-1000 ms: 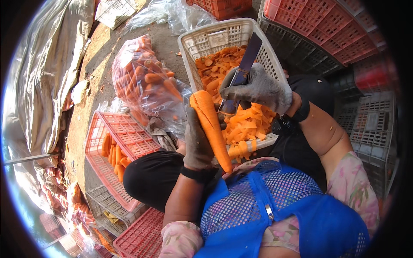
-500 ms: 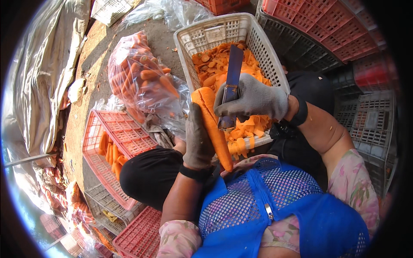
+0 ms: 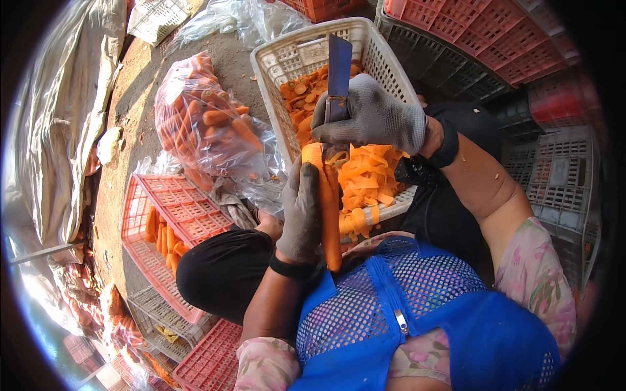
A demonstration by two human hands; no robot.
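Observation:
My left hand (image 3: 301,218), in a grey glove, is closed around a large carrot (image 3: 331,218), which stands nearly upright with its thick end up. In my gloved right hand (image 3: 378,117) is a peeler (image 3: 339,68) with a flat blue-grey upper part rising above the fist. Its lower end touches or lies close to the carrot's top, where a small curl of peel (image 3: 337,157) shows; the fingers partly hide this contact. Beneath both hands, orange peelings (image 3: 370,174) and cut carrot slices (image 3: 305,91) fill much of a whitish plastic crate (image 3: 396,68).
A clear plastic bag of carrots (image 3: 208,120) lies left of the crate. Nearer my left knee, a tilted pink crate (image 3: 186,202) holds several carrots (image 3: 166,240). Stacked red and dark crates (image 3: 456,39) rise at the far right, with a grey crate (image 3: 561,179) beside my right arm.
The peeler has moved up and left with my right hand, toward the carrot's thick end. The carrot has turned more upright and sits slightly lower. A peel curl now shows at its top.

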